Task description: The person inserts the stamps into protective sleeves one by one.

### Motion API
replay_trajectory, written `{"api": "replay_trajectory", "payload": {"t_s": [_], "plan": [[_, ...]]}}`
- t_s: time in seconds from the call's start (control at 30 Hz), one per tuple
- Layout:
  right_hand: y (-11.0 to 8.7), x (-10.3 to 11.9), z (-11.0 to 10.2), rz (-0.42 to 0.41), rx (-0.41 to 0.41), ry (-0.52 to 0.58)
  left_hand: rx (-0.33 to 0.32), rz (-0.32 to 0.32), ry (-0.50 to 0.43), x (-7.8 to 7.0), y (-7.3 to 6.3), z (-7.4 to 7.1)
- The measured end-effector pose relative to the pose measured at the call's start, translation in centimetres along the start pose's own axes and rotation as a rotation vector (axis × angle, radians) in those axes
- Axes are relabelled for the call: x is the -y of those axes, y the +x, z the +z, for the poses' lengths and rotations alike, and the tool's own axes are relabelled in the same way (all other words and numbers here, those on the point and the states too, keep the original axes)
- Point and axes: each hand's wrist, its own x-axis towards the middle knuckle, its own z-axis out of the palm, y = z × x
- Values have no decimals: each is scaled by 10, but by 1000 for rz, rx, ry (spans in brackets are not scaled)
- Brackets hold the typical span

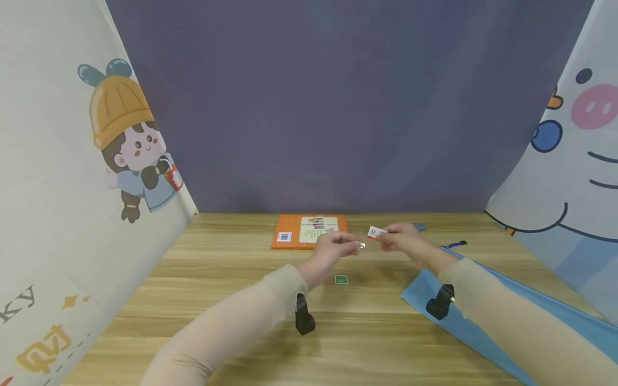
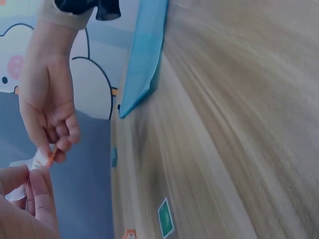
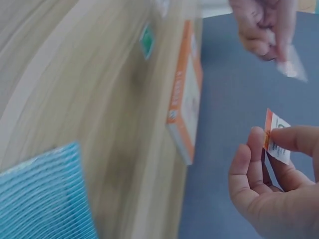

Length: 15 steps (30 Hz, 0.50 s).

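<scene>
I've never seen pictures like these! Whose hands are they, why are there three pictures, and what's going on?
There's no robot here, just a person using two bare hands. The wide picture comes from a camera on the person's head, looking forward and down. The other two come from cameras on the wrists, like this black one by the left sleeve. That's why the table looks tipped sideways in them.

On the wooden table lie an orange book, a small green card and a big blue sheet.

The right hand pinches a small white piece with a red-orange edge. The left hand pinches a thin, see-through piece. I can't tell exactly what either piece is.
</scene>
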Motion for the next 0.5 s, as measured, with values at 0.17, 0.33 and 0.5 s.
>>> {"api": "replay_trajectory", "payload": {"t_s": [0.17, 0.33, 0.5], "plan": [[-5, 12, 2, -6, -10, -8, -23, 26, -9, -1, 2, -8], [-10, 26, 6, -11, -14, 19, -72, 70, -44, -3, 5, -14], [-15, 37, 12, -32, -46, 52, -115, 85, -62, -7, 6, -20]]}}
